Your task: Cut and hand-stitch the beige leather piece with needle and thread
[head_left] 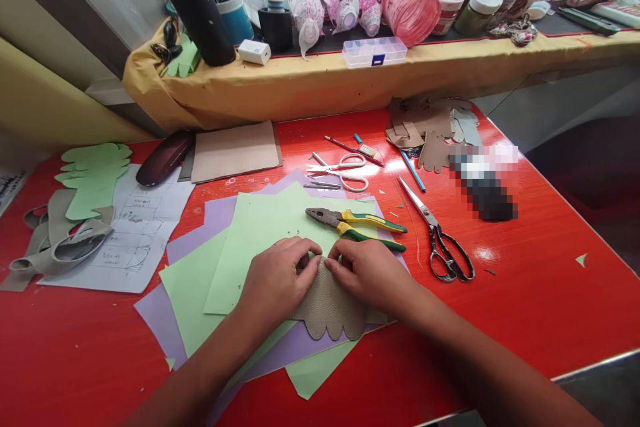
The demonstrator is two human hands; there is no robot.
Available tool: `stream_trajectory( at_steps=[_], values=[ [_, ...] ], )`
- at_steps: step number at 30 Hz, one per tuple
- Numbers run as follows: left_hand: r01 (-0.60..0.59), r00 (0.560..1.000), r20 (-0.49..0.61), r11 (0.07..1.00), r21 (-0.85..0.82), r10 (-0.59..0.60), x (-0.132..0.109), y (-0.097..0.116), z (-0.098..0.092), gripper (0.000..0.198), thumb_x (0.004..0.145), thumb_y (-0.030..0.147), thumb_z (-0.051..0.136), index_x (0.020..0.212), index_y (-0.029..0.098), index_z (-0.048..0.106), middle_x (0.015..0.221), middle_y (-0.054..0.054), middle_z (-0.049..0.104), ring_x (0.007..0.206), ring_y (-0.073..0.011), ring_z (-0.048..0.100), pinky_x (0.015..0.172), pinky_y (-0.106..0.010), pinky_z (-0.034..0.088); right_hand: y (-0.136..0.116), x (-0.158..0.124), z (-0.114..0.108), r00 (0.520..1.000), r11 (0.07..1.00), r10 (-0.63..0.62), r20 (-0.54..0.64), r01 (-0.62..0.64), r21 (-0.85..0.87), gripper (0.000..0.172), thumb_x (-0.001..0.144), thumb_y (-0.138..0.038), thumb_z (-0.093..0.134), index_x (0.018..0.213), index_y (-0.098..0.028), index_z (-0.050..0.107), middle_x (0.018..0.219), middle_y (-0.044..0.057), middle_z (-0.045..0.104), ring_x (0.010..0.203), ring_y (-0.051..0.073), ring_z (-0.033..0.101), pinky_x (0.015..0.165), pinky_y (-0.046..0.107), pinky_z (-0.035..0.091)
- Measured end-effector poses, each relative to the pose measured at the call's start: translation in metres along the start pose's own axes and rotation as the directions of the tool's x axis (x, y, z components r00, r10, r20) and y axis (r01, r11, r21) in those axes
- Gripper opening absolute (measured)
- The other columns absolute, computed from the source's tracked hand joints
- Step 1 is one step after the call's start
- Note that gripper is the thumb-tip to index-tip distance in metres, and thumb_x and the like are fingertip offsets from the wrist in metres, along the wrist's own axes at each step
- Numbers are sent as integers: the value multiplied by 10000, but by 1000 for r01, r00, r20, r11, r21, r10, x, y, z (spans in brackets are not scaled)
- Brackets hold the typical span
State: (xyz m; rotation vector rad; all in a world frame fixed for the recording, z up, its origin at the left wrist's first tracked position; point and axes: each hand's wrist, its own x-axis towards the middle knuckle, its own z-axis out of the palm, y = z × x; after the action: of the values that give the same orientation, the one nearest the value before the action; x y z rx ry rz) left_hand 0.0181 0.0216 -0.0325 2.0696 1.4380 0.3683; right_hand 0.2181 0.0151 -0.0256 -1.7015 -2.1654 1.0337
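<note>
A taupe leather piece with a scalloped lower edge (333, 310) hangs between my hands over the paper sheets. My left hand (285, 273) pinches its top edge between thumb and fingers. Close beside it, my right hand (367, 273) pinches the same top edge, the fingertips nearly meeting. Whatever lies right under the fingertips is hidden. Combination pliers with yellow and green handles (355, 223) rest just beyond my hands. Right of them are black-handled scissors (437, 237), blades slightly apart. Green paper (250, 247) and purple paper (150, 320) overlap beneath.
White scissors (345, 170), a blue pencil (413, 170) and leather scraps (425, 127) lie toward the back. A brown board (237, 150), dark case (165, 157), drawn-on paper (150, 220) and leather strips (65, 240) are at left. A crowded shelf (300, 83) borders the red table (540, 300).
</note>
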Motion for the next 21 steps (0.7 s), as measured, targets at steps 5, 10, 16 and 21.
stream_trajectory(
  at_steps=[5,10,16,21],
  values=[
    [-63,998,9,998,-19,63,1,-2,3,232,988,227,529,1045,290,745,964,-8,701,954,-218,646,796,-329,483,1,0,1,1000,1000,1,2,-1,-18,152,979,-293,651,920,-196,752,708,16,727,654,165,614,595,264,297],
    [-35,998,45,999,-21,36,3,0,0,224,988,228,533,1019,280,749,975,-17,714,971,-229,646,813,-343,488,0,0,0,1000,1000,-6,11,6,-17,157,986,-290,642,928,-197,754,717,18,727,659,168,615,597,267,298],
    [-20,999,46,1000,-19,21,4,1,-1,219,988,244,539,1019,288,751,971,-16,724,968,-229,658,781,-331,485,2,0,1,1000,1000,-17,7,17,-13,160,986,-293,642,925,-199,756,718,15,724,657,166,606,595,269,292],
    [-8,998,56,1000,-28,10,4,1,-2,219,994,261,533,1027,283,749,981,-18,727,977,-234,650,794,-340,482,3,0,1,1000,1000,-26,0,26,1,156,977,-286,640,913,-195,751,708,12,716,646,160,593,589,267,288]
  ],
)
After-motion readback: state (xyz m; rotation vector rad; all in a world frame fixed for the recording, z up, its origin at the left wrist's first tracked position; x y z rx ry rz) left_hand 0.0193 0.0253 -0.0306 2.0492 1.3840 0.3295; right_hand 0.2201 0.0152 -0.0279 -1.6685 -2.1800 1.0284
